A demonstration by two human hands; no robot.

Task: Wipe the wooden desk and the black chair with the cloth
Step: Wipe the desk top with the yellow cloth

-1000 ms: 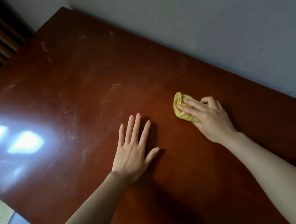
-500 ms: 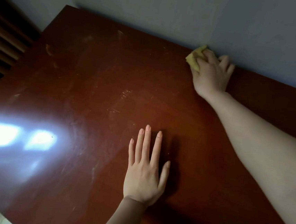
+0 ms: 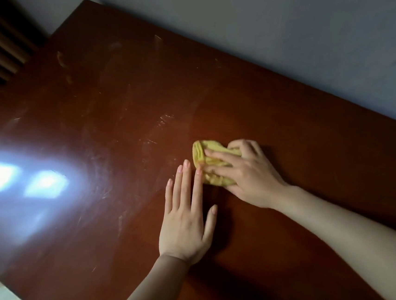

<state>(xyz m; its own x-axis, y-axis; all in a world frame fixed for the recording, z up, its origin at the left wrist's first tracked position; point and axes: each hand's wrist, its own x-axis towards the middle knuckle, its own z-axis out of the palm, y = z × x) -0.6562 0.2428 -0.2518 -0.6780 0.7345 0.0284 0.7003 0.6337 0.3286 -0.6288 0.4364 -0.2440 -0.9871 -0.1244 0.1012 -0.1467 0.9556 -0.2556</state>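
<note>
No text, label, brand, number or sign can be read anywhere in view.

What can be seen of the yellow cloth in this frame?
The yellow cloth is a small, soft-looking wad bunched into ridged folds, lying on the red-brown wooden desk. The right hand holds it down, fingers across its top, thumb curled at its far edge, hiding its right part. The left hand lies flat close beside it; contact cannot be told.
</note>
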